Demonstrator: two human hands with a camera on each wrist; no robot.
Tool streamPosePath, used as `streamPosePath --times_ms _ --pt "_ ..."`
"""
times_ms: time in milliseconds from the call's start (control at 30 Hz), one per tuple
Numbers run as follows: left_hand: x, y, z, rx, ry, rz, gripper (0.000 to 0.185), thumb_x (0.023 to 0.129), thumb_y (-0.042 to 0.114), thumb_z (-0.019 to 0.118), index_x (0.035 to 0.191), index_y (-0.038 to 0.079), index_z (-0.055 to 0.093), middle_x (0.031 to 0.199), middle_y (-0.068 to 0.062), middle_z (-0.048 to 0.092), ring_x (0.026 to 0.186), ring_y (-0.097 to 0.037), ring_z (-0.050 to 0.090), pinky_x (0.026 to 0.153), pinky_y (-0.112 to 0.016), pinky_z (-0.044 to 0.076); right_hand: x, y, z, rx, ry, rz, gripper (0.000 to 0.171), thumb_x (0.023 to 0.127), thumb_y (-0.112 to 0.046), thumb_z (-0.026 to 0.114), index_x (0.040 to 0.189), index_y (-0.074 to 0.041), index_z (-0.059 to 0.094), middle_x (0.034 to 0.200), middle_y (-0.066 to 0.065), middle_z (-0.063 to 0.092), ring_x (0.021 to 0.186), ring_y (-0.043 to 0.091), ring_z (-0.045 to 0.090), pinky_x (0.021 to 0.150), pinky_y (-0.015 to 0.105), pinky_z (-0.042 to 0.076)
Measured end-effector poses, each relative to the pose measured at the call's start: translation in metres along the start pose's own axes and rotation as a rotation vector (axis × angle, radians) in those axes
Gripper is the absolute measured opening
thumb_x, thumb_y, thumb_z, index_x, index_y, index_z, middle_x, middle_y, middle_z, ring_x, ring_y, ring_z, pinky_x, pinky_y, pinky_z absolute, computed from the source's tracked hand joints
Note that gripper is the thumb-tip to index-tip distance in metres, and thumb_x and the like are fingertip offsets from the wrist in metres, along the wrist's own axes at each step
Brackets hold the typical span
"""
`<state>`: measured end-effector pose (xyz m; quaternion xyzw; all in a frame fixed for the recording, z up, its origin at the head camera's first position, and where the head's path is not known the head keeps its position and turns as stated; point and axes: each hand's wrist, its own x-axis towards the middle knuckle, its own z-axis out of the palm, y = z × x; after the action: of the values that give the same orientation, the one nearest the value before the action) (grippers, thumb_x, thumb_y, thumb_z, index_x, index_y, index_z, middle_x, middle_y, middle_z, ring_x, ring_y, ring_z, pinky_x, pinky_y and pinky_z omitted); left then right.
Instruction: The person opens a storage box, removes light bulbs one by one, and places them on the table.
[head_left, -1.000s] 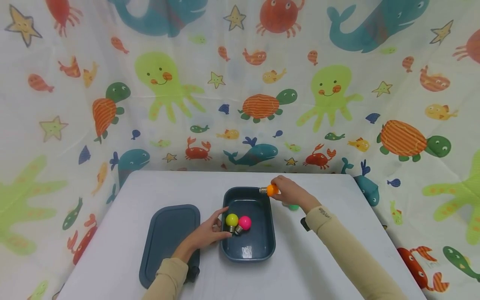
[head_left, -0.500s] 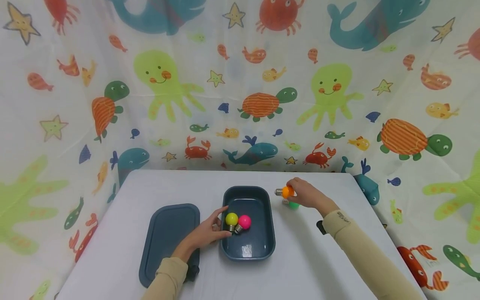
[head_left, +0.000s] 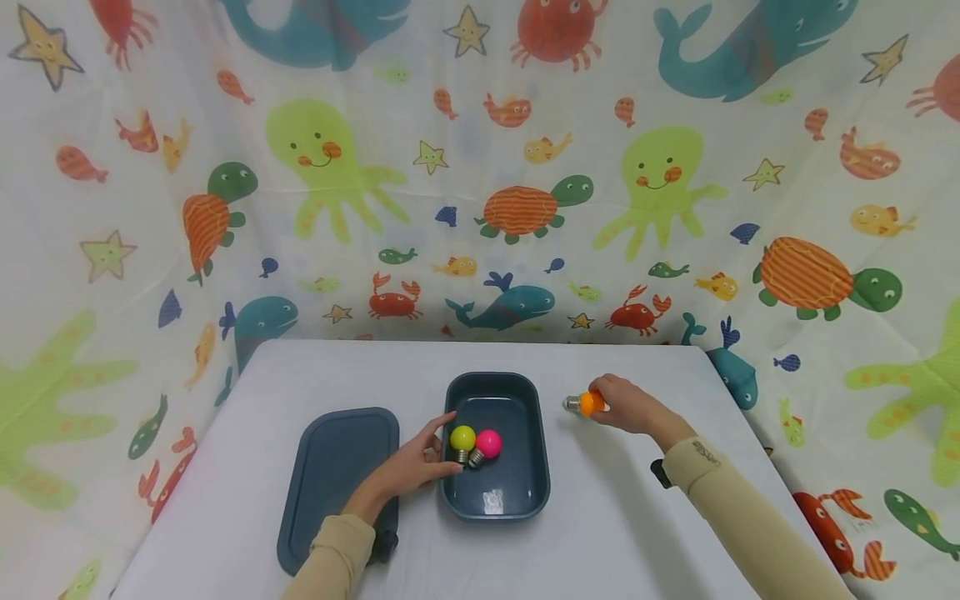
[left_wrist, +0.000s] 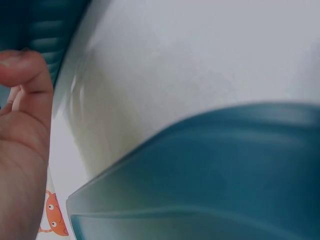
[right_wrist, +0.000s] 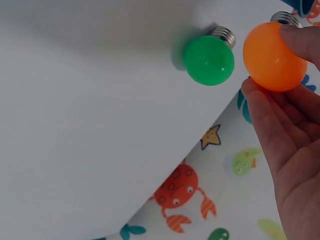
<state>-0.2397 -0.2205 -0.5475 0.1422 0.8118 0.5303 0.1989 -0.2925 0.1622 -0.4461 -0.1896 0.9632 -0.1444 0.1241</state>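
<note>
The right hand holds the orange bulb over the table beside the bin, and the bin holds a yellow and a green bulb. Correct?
Not quite. In the head view, the bin holds a yellow bulb and a pink bulb. The right hand does hold the orange bulb.

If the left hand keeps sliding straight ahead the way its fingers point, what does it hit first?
Probably the yellow bulb. The left hand rests at the left rim of the dark tray, fingers aimed right into it, and that bulb lies just beyond the fingertips, with the pink bulb behind it. Depth is hard to judge.
</note>
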Motion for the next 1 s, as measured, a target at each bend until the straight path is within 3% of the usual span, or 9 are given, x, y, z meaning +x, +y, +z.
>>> streamPosePath --times_ms 1000 --pt "-0.003 0.004 -0.001 0.01 -0.002 0.016 0.084 0.087 0.029 0.075 0.155 0.023 0.025 0.097 -0.011 0.048 0.059 -0.017 0.046 0.057 -0.028 0.042 -0.005 0.02 0.045 0.031 -0.085 0.105 0.031 0.084 -0.014 0.077 0.108 -0.003 0.061 0.092 0.003 0.056 0.085 0.019 0.052 0.089 0.04 0.05"
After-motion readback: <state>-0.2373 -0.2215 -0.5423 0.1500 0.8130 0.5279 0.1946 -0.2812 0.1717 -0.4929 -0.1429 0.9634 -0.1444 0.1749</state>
